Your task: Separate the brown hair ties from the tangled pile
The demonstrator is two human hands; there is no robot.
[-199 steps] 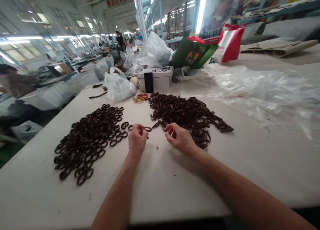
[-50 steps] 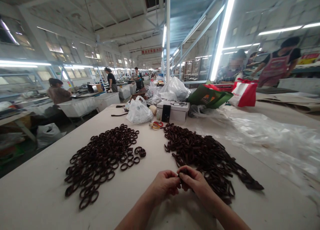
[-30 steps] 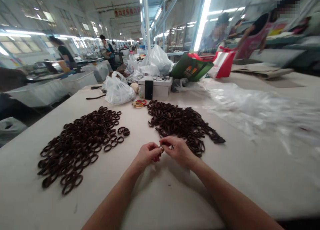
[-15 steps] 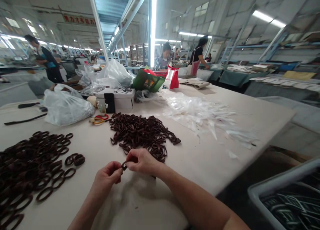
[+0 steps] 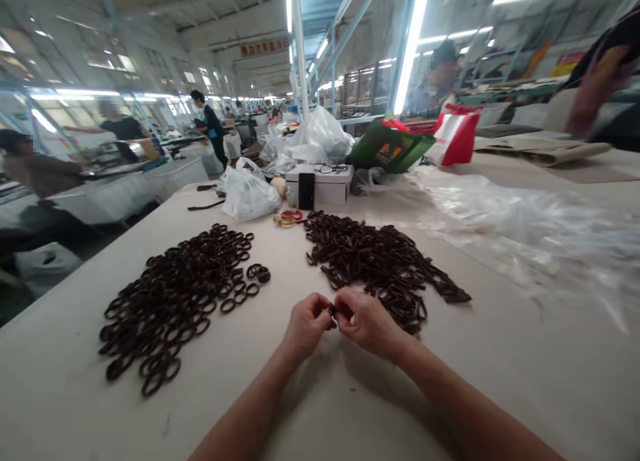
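My left hand (image 5: 309, 326) and my right hand (image 5: 367, 322) meet low over the table, fingertips almost touching. Both pinch one small dark brown loop (image 5: 333, 309), mostly covered by the fingers. Just beyond them lies a heap of flattened dark brown loops (image 5: 370, 251), some folded narrow. To the left spreads a pile of rounder, opened dark brown rings (image 5: 180, 294), with a few rings (image 5: 259, 272) lying slightly apart at its right side.
Behind the heaps are red-and-yellow-handled scissors (image 5: 289, 217), a black phone (image 5: 306, 191) leaning on a white box (image 5: 330, 186), and a white plastic bag (image 5: 250, 193). A green bag (image 5: 393, 147), a red-and-white bag (image 5: 454, 137) and clear plastic sheets (image 5: 540, 221) lie further right. Several people work beyond.
The view has swung left, so everything sits further right and the whole ring pile shows. My hands have drawn closer together, and the loop between them is more hidden.
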